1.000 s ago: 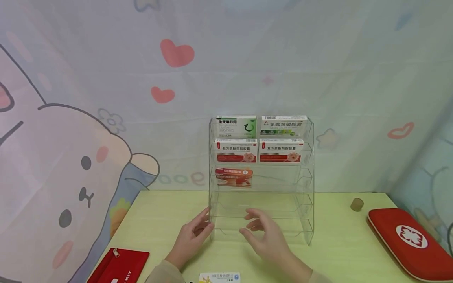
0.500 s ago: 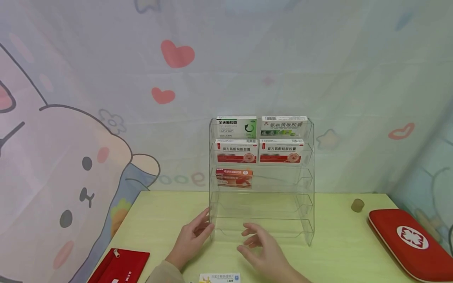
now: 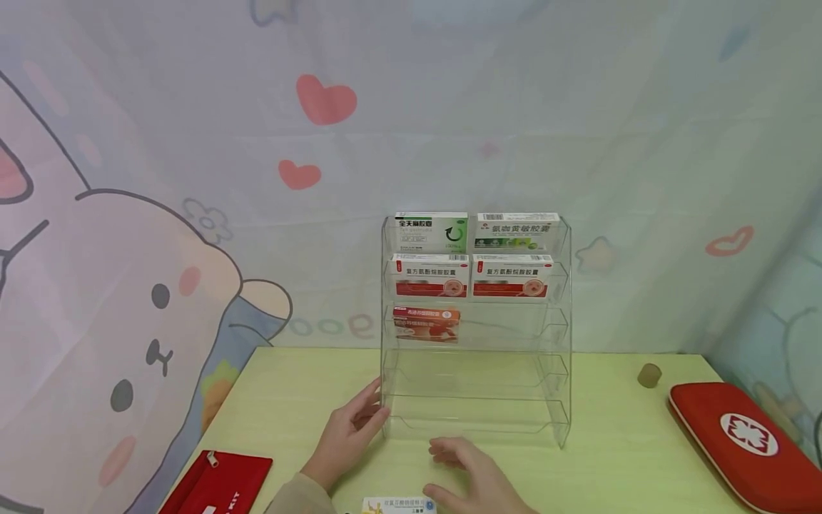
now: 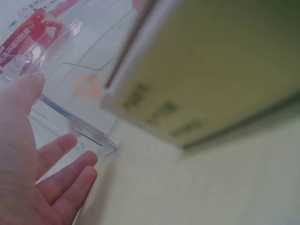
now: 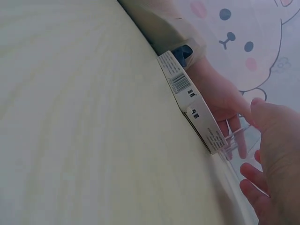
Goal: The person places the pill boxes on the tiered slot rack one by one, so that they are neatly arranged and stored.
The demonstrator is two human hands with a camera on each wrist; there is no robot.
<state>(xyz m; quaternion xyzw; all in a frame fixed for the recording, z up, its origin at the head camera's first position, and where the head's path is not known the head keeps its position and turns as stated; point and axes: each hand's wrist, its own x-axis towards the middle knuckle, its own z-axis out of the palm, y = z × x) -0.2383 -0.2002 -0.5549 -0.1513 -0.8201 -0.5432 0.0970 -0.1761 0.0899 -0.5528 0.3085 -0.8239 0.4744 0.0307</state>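
Note:
A clear acrylic display rack [image 3: 475, 410] with stepped tiers stands on the table. My left hand [image 3: 347, 435] holds its lower left side edge, the thumb to the front and the fingers around the outer side. In the left wrist view the rack's edge [image 4: 77, 123] runs between thumb and fingers. My right hand [image 3: 472, 475] hovers in front of the rack, fingers loosely bent and holding nothing. Just left of it, a white medicine box [image 3: 394, 505] stands at the bottom of the head view, partly cut off. The right wrist view shows this box's side [image 5: 194, 105] with a barcode.
On the upper tiers sit a green-and-white box [image 3: 430, 232], a white capsule box [image 3: 516, 232] and two red-and-white boxes [image 3: 430, 277]. An orange-red box [image 3: 427, 325] is one tier lower. A red pouch [image 3: 225, 482] lies left, a red case [image 3: 748, 435] right, near a brown cylinder [image 3: 649, 375].
My right hand has drawn back from the rack's lower tiers toward the white medicine box, its fingers staying apart. The left hand has stayed at the rack's edge.

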